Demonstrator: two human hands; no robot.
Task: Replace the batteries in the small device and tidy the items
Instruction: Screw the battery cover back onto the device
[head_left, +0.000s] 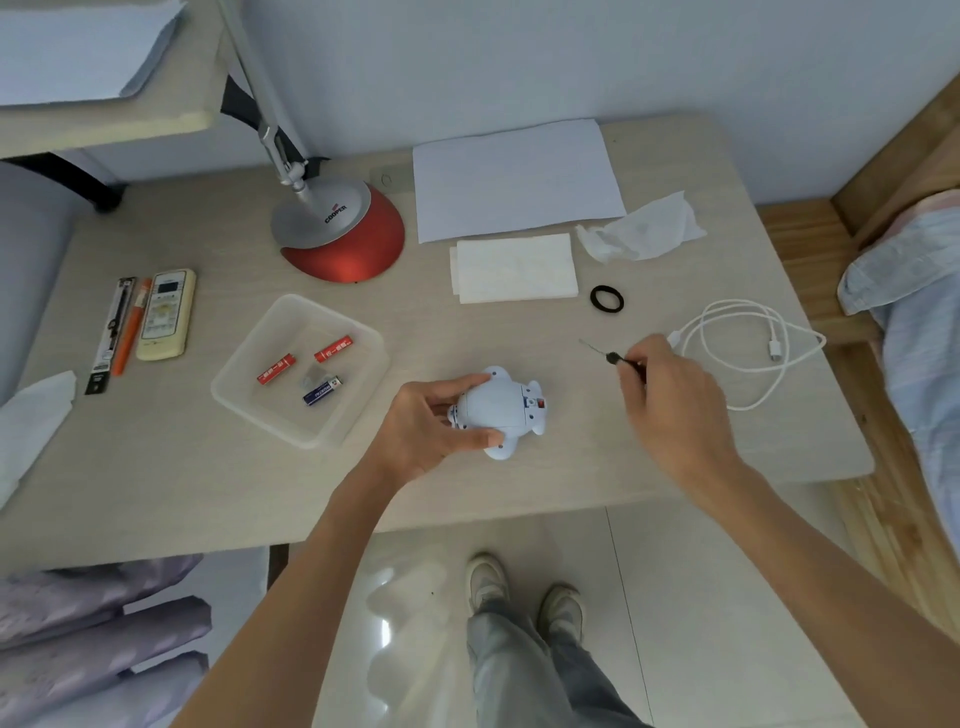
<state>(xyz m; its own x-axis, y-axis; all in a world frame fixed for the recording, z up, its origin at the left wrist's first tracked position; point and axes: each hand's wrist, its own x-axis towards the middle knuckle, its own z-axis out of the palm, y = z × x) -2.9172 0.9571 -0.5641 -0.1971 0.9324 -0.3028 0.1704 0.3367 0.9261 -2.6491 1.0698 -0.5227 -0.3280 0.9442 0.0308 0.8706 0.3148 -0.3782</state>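
Underside-up, the device is held on the counter, near its front edge and just right of the tray. It is gripped by the left hand, thumb and fingers curled round its left end. The right hand is closed on a screwdriver, pinched at the handle, with the thin shaft pointing up and left. The tip is clear of the device and touches nothing.

Two red batteries and a blue battery lie loose in the tray, together with a small grey item too indistinct to name. A coiled cable lies to the right of the right hand.

The step in hand is judged to be work on the battery-cover screw, since the underside panel appears to be in place. Whether the cover is about to be opened or has just been fastened cannot be told, nor can the screw itself be made out.

For the next move, the tip would need to be brought down and left onto the underside and seated squarely in the screw head. The device would need to be kept from turning by the left hand.
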